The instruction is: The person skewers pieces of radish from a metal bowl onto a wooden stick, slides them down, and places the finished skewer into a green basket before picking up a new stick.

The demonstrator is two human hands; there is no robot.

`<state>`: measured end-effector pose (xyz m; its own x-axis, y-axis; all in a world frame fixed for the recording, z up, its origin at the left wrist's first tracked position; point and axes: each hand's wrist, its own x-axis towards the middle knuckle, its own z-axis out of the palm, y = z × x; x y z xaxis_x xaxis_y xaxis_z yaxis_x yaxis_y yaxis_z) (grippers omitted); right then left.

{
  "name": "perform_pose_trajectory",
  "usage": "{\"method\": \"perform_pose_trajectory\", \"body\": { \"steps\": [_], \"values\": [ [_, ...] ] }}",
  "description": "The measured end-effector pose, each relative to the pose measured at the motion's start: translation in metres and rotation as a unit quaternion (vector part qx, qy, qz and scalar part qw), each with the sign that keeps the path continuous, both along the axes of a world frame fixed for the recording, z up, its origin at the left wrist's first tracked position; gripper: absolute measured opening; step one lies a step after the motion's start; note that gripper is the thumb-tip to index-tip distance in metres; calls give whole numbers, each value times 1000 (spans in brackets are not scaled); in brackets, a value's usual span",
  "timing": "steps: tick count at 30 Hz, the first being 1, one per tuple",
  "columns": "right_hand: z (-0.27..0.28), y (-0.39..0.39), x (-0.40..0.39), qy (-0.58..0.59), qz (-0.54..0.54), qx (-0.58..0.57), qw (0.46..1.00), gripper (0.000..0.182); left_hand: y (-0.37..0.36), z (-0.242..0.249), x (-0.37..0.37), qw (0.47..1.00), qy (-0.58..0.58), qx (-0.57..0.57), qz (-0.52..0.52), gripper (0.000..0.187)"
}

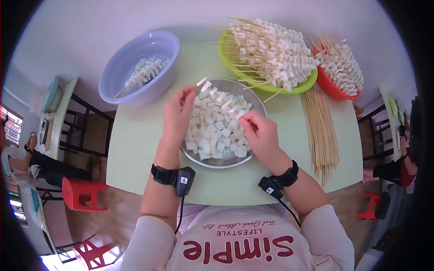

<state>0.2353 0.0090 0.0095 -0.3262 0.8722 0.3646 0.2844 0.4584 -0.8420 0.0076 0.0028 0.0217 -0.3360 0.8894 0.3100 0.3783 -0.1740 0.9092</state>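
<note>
A round metal bowl [221,166] full of loose white food cubes [217,131] is on the table before me. My left hand [179,108] is closed in a pinch at its left rim, a small white piece [201,81] at its fingertips. Above the bowl, my right hand [260,133] pinches the lower right end of a slanting row of white cubes, which looks like a loaded skewer [220,96]. The row reaches up toward my left fingertips. Its stick is hard to make out among the cubes.
A blue basin [115,58] holding several loaded skewers stands back left. A green basin [233,67] and a red basin [337,92], both heaped with skewers, stand back right. Bare bamboo sticks [320,131] lie right. Red stools [83,194] and other people flank the table.
</note>
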Motion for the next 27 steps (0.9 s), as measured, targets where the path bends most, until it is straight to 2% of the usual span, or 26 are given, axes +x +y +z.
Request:
{"method": "perform_pose_trajectory", "body": {
  "steps": [1, 2, 4, 5, 7, 10, 14, 17, 18, 19, 20, 22, 23, 25, 27],
  "values": [
    [0, 1, -1, 10, -2, -11, 1000, 7, -1, 1, -5, 989, 140, -49, 24, 19],
    [0, 2, -1, 10, -2, -13, 1000, 7, -4, 1, -9, 989, 140, -51, 24, 19],
    [-1, 2, -1, 14, 4, 17, 1000, 8, -8, 0, -16, 964, 260, -52, -17, 19],
    [-1, 3, -1, 13, 2, 16, 1000, 8, -9, 1, -17, 964, 259, -52, -19, 19],
    [-1, 2, -1, 21, 8, 4, 1000, 8, -12, 4, -18, 933, 353, -63, -24, 19],
    [-1, 3, -1, 11, 8, 10, 1000, 9, -13, 3, -15, 909, 413, -53, -8, 21],
    [1, 3, -2, -15, 7, 13, 1000, 9, -5, -5, -15, 895, 441, -62, 28, 20],
    [0, 2, -2, 6, 7, 6, 1000, 9, -4, -9, -16, 902, 425, -48, 54, 17],
    [0, 0, -1, -3, 9, 9, 1000, 9, -2, -10, -14, 955, 282, -62, 68, 16],
    [1, 1, 0, -11, 11, 18, 1000, 9, 2, -10, -14, 985, 133, -70, 85, 16],
    [0, 0, 1, -12, 10, 13, 1000, 9, 1, -10, -12, 985, 132, -75, 83, 16],
    [-1, 2, 0, -2, 19, 13, 1000, 9, 3, -5, -9, 997, 1, 4, 72, 16],
    [-1, 2, 0, -2, 20, 13, 1000, 9, 2, -4, -7, 997, 1, 4, 74, 16],
    [1, 2, 0, -20, 17, 18, 999, 9, 2, 0, -4, 994, -80, 19, 69, 18],
    [2, 2, -1, -21, 16, 21, 999, 9, 2, 3, -1, 994, -74, 27, 79, 18]
  ]
}}
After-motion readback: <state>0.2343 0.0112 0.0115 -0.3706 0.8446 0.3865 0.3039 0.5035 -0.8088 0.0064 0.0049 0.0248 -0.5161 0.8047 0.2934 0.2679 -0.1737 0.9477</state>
